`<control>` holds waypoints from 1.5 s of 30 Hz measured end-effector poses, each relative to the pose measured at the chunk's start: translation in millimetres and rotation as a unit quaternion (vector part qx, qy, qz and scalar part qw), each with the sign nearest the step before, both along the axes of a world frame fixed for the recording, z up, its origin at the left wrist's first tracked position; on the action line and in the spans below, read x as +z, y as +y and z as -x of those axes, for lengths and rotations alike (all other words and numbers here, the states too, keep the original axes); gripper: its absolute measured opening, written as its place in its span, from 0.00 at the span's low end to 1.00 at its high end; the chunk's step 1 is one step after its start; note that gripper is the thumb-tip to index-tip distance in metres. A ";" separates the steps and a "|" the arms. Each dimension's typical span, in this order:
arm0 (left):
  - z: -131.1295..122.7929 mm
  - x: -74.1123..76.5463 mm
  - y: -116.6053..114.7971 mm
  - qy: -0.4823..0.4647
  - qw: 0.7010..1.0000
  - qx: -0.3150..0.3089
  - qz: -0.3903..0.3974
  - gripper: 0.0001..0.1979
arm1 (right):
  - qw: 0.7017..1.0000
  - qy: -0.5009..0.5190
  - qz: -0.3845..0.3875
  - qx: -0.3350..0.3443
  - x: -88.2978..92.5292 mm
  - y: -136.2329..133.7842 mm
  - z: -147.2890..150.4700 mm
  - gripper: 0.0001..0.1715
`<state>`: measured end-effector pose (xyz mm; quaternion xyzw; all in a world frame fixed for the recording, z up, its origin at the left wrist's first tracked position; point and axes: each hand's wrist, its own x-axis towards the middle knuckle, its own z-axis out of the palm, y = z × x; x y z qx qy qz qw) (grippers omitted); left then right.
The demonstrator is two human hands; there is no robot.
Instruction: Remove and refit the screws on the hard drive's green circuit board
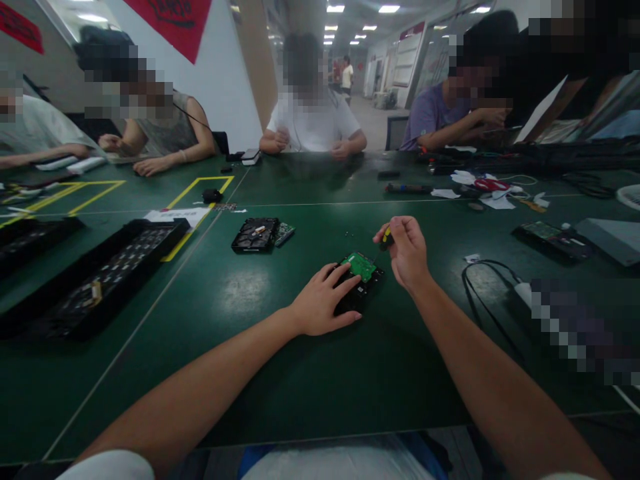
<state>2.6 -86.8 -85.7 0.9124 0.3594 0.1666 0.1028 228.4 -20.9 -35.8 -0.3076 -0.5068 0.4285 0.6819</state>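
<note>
A hard drive [373, 285] with a green circuit board [361, 265] facing up lies on the table in front of me. My left hand [325, 300] rests across its left side, fingers spread and touching the board, partly hiding the drive. Closed around the yellow-and-black handle of a small screwdriver [385, 238] is my right hand [407, 250]. The screwdriver's thin shaft points down toward the board's far right corner; whether its tip touches a screw is too small to tell. Several tiny screws [349, 234] lie just beyond the drive.
Another black drive [255, 235] lies ahead to the left, beside a loose circuit board [285, 233]. A long black tray [150, 240] stands at left. A further drive [553, 241] and a black cable [480, 263] are at right. Several people sit around the green table [240, 373].
</note>
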 end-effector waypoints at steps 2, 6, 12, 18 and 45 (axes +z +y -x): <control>0.0 -0.2 0.0 -0.001 1.000 0.000 0.000 0.45 | 1.000 0.002 0.002 0.020 2.4 -1.4 0.6 0.23; -0.1 0.5 -0.5 -0.004 1.000 0.000 -0.001 0.44 | 0.998 0.023 0.010 0.051 3.1 -3.8 3.1 0.28; -0.4 0.5 -0.6 -0.008 1.000 0.000 -0.001 0.44 | 0.999 0.007 0.009 0.037 -0.1 -4.3 4.1 0.25; -0.5 1.5 -1.2 -0.005 1.000 0.001 0.000 0.44 | 1.000 0.017 -0.010 0.006 -0.2 -2.2 2.6 0.22; -0.3 2.9 -1.3 0.002 1.000 -0.001 -0.006 0.44 | 0.998 -0.034 -0.027 0.052 -2.5 -6.3 5.7 0.19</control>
